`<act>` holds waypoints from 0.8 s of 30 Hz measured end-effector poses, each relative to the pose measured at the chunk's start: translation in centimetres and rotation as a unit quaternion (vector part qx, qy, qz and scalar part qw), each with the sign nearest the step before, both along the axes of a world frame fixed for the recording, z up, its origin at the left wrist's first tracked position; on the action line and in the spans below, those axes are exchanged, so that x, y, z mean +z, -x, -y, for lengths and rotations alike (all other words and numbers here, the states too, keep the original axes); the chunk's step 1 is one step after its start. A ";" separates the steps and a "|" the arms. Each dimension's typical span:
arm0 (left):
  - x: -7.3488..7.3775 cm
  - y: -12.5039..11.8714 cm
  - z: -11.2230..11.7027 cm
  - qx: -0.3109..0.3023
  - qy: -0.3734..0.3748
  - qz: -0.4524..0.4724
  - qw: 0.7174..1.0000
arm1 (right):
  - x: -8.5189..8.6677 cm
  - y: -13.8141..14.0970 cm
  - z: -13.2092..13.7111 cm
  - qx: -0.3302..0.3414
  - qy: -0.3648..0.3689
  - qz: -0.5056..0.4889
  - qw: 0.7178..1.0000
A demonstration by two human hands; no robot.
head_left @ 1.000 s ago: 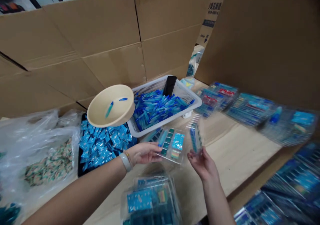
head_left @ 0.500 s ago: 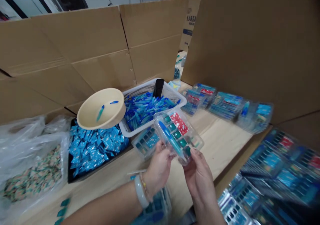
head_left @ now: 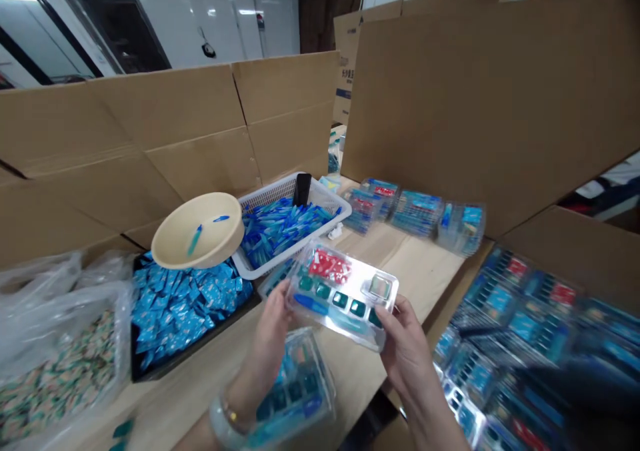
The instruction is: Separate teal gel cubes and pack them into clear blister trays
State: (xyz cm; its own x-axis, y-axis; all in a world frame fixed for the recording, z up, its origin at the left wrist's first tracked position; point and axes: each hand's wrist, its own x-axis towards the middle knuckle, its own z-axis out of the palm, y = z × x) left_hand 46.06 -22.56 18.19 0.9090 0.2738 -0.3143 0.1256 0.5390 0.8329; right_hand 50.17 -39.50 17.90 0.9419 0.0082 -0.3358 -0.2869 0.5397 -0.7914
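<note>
Clear plastic bag [head_left: 50, 324] of patterned sachets [head_left: 65, 377], black tray [head_left: 150, 373] of blue sachets [head_left: 185, 297], tilted beige bowl [head_left: 210, 247], white plastic basket [head_left: 280, 189] of blue pieces [head_left: 280, 227], then clear blister tray [head_left: 340, 297] above the wooden tabletop [head_left: 410, 264], gripped at opposite ends by left hand [head_left: 270, 344] and right hand [head_left: 405, 351].

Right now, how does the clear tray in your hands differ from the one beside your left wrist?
The clear plastic tray is held up between the left hand and right hand; the lower tray sits on the table. The held tray shows a red-and-white card; the lower tray shows none. Both hold teal squares and blue pieces.
</note>
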 end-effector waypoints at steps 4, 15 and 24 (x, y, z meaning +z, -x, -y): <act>2.4 0.0 -2.0 -0.044 -0.106 -0.009 0.993 | 0.6 0.9 0.3 0.033 0.022 0.040 0.998; 2.2 -0.6 0.9 -0.145 -0.269 -0.023 0.952 | 0.6 1.0 2.1 0.025 -0.042 -0.052 0.997; 4.7 2.9 0.0 -0.089 -0.352 -0.109 0.925 | 1.1 0.7 0.1 0.108 -0.052 -0.065 0.991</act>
